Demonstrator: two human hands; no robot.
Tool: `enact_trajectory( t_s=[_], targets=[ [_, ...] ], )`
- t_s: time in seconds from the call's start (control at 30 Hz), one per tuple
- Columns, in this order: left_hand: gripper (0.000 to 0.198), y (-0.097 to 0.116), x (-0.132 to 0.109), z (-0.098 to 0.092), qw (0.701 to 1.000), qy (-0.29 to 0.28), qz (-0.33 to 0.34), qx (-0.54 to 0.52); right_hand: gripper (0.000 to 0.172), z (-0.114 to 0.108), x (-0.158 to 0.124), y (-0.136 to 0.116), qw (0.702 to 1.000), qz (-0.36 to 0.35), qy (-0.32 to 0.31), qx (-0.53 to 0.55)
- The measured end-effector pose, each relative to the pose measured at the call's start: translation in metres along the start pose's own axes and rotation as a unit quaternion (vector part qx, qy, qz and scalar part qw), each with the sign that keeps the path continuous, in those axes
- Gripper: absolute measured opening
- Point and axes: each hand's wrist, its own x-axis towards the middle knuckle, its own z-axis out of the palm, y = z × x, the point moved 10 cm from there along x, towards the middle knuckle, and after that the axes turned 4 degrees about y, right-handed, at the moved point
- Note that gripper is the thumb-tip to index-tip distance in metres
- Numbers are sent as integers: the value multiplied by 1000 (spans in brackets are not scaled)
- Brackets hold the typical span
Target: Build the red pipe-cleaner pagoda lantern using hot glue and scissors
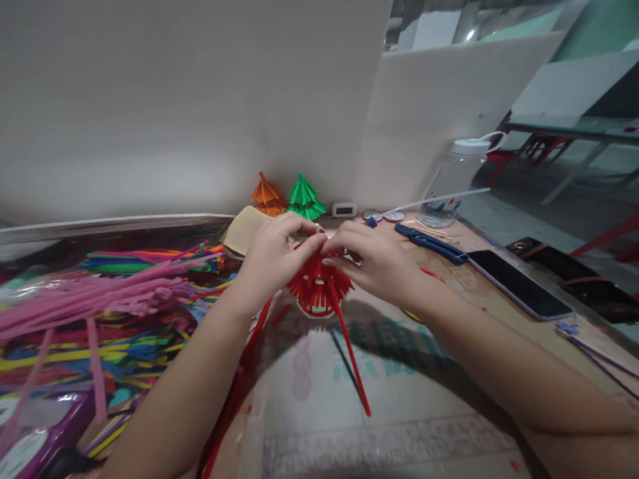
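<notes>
Red tree [319, 267] seemingly pinched at top by both hands [279, 256] [374, 256], fingers nearly closed; phone [519, 283] near table edge [468, 233]

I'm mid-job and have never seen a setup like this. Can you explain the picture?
There's no machine here: these are a person's bare hands, seen from a single camera worn on their head, looking forward and down. The left hand and right hand meet at the top of a red tree-shaped piece; exactly what each one grips is hidden. A long red strip juts from it toward the wearer. Behind stand orange and green tree-shaped pieces. Colourful strips are heaped on the left. On the right are a bottle, a dark blue tool and a phone.
</notes>
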Motion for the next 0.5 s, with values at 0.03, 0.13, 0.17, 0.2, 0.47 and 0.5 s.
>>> enact_trajectory(
  t_s=[0.03, 0.13, 0.17, 0.2, 0.47, 0.5],
  targets=[
    [15, 1, 0, 0, 1000, 0, 4, 1, 11, 0, 0, -1, 1000, -5, 4, -1],
    [14, 2, 0, 1, 1000, -1, 13, 3, 18, 2, -2, 0, 1000, -8, 11, -5],
    [14, 2, 0, 1, 1000, -1, 13, 2, 18, 3, -2, 1, 1000, -5, 12, -6],
    [14, 2, 0, 1, 1000, 0, 14, 1, 17, 3, -2, 2, 1000, -1, 13, -6],
    [15, -1, 0, 0, 1000, -3, 4, 1, 12, -11, 3, -1, 997, 51, 22, 47],
    [16, -2, 0, 0, 1000, -1, 3, -1, 15, -15, 2, 2, 995, 76, 29, 62]
  ],
)
